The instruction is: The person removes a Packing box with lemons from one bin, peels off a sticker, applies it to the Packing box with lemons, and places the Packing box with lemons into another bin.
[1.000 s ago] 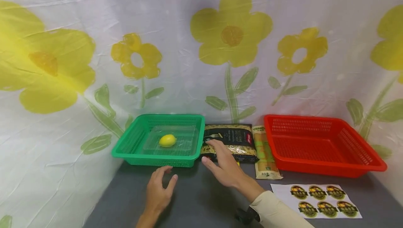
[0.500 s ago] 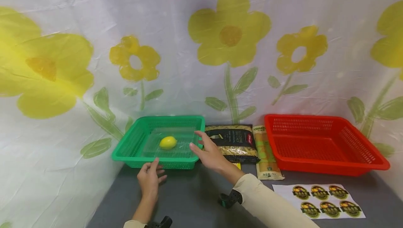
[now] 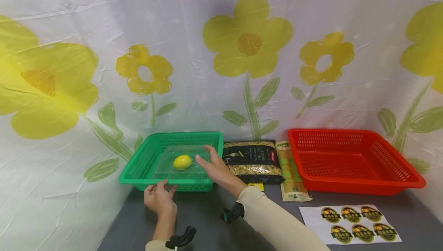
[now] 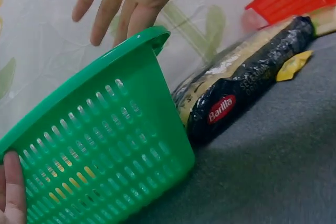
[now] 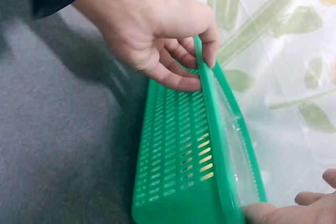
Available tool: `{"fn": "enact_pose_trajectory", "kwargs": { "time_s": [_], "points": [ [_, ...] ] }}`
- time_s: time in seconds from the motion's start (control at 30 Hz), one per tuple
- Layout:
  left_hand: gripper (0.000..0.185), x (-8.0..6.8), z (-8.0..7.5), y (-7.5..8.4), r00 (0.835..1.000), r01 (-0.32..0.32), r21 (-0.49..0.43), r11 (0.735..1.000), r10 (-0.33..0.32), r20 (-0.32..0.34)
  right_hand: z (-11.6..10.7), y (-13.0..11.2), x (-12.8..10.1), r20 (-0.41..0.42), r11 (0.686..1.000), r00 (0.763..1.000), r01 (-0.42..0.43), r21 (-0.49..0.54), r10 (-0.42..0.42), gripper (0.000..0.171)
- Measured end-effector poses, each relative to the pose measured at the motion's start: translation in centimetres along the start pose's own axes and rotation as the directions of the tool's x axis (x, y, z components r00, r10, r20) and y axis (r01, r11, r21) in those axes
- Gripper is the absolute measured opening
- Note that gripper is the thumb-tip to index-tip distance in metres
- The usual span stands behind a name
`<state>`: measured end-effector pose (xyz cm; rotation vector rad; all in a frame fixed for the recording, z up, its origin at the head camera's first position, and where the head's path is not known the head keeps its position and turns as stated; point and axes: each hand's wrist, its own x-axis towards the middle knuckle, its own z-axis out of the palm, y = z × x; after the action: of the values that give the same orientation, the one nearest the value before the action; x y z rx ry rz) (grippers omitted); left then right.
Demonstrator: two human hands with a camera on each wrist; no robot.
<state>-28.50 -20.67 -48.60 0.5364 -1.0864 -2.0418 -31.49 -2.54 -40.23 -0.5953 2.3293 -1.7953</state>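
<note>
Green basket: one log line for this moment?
green basket: lemon inside | left hand: pinches front rim | right hand: at right end

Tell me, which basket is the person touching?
The green basket, on the left with the lemon inside: the left fingers hold its near rim. Nobody touches the red basket, on the right.

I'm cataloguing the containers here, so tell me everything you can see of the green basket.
The green basket is rectangular, with slotted walls and a smooth rim, and looks like plastic. It appears to stand upright on the dark table, left of the pasta bag. Inside are a lemon and a clear container. The left hand pinches its front rim; the right hand is over its right end, though whether it touches the basket is hard to tell.
</note>
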Motion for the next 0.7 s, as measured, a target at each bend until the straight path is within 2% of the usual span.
{"fn": "enact_pose_trajectory", "kwargs": {
  "time_s": [0.2,0.33,0.5,0.7],
  "points": [
    [0.019,0.0,0.4,-0.7,0.997,-0.056,-0.035,0.998,0.054,-0.058,0.7,0.3,1.1,-0.042,0.997,0.996,-0.078,0.02,0.079,0.073],
    [0.02,-0.2,1.0,-1.0,0.997,-0.053,-0.077,0.996,0.049,-0.064,0.7,0.3,1.5,-0.072,0.992,0.99,-0.124,0.018,0.125,0.077],
    [0.024,-0.5,1.5,-1.2,0.997,-0.043,-0.125,0.991,0.034,-0.076,1.3,0.1,2.5,-0.128,0.991,0.983,-0.131,0.021,0.132,0.079],
    [0.023,-0.4,1.4,-1.1,0.992,-0.037,-0.12,0.992,0.023,-0.12,2.8,0.5,3.9,-0.208,0.974,0.954,-0.225,-0.014,0.218,0.08]
  ]
}}
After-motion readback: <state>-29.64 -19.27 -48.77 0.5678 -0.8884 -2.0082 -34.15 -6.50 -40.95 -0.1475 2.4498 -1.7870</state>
